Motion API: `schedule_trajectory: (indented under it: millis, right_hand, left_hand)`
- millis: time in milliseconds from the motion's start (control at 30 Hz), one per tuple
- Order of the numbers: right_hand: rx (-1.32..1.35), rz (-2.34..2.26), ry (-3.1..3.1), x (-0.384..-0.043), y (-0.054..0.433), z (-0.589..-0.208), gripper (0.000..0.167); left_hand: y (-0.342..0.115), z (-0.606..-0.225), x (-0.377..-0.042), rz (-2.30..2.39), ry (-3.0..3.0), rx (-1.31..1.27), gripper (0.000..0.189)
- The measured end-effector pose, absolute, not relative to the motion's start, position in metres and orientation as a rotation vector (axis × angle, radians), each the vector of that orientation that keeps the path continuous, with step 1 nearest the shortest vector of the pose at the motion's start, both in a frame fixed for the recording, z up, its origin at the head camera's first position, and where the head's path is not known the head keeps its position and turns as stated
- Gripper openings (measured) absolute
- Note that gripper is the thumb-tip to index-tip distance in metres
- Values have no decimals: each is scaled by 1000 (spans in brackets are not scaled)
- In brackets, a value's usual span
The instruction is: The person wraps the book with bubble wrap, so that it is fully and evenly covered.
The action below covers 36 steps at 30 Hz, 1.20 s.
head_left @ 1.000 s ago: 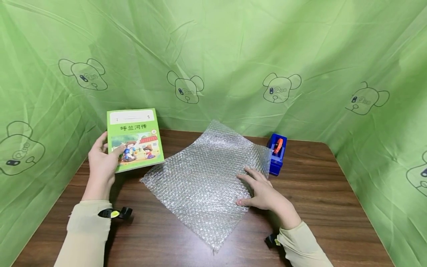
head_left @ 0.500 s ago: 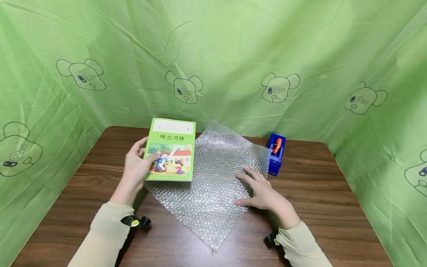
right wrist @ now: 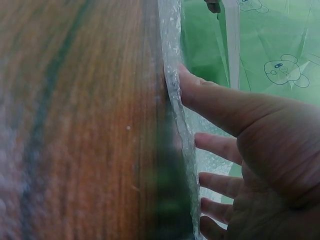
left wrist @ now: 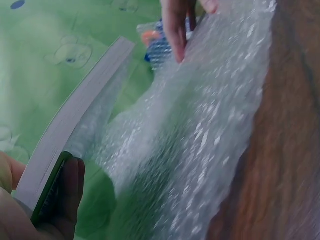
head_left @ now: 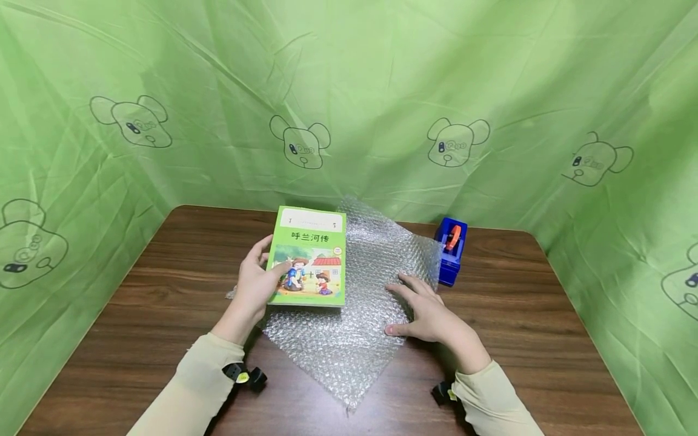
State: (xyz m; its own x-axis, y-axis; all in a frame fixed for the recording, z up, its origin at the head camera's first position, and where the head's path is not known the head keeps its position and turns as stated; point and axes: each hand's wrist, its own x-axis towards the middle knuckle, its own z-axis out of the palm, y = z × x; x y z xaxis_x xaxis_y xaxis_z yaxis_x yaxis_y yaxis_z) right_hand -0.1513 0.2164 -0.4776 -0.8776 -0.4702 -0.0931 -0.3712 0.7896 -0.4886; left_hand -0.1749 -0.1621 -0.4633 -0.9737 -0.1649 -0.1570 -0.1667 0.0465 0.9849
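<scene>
My left hand (head_left: 257, 284) grips a green paperback book (head_left: 309, 257) by its left edge, thumb on the illustrated cover and fingers beneath. In the left wrist view the book's page block (left wrist: 75, 110) shows edge-on, raised above the bubble wrap (left wrist: 200, 130). The clear sheet of bubble wrap (head_left: 338, 351) lies on the table with one corner toward me, and the book covers part of its left side in the head view. My right hand (head_left: 428, 312) rests on the right side of the sheet with fingers spread; its fingertips touch the wrap (right wrist: 186, 150) in the right wrist view.
A blue tape dispenser (head_left: 450, 257) with an orange roll stands just beyond the sheet's right corner. The brown wooden table (head_left: 523, 315) is bordered by a green curtain (head_left: 371, 79) with bear drawings at the back and both sides.
My left hand has carried the book from the left side rightward and slightly toward me, over the bubble wrap. My right hand has stayed in place on the sheet.
</scene>
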Motion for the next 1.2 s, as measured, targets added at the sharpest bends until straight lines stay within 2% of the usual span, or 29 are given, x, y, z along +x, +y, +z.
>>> schedule_trajectory:
  millis: [733,967,1200]
  right_hand:
    - [-630,-687,2779,-152,214,-477,95]
    - [-625,-686,2779,-153,214,-477,97]
    - [-623,-680,2776,-153,215,-477,96]
  left_hand:
    - [-95,-495,-159,2141,2147,-305,82]
    - [-90,-501,-157,2063,2146,-177,82]
    - [-104,-492,-162,1743,2399,2,88]
